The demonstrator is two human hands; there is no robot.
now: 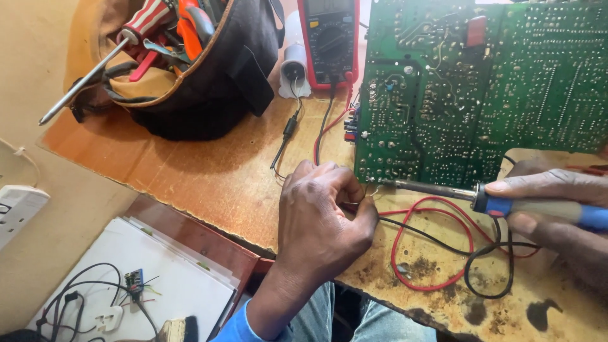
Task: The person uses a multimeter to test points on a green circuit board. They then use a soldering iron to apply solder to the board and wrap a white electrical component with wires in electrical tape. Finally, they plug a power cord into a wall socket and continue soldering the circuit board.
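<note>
Nearest the camera, the left hand [323, 209] rests on the wooden counter [209, 177], its blue sleeve [237, 326] rising from the bottom edge; its grip is curled shut, fingertips pinching what looks like a thin strand of wire at the lower left corner of the green circuit board [481, 88]. The right hand [557, 202] comes in from the right edge with its grip closed around the blue handle of a soldering iron [468, 196], whose metal shaft points left so that its tip lies just beside the left hand's fingertips and the board's lower edge. Red and black leads [437, 253] loop on the stained counter between the two hands. Behind the board a red multimeter [329, 41] lies flat, and a dark tool bag [190, 63] with screwdrivers sticking out sits at the back left. Below the counter edge, a white sheet [171, 285] carries thin black cables and a small green board.
</note>
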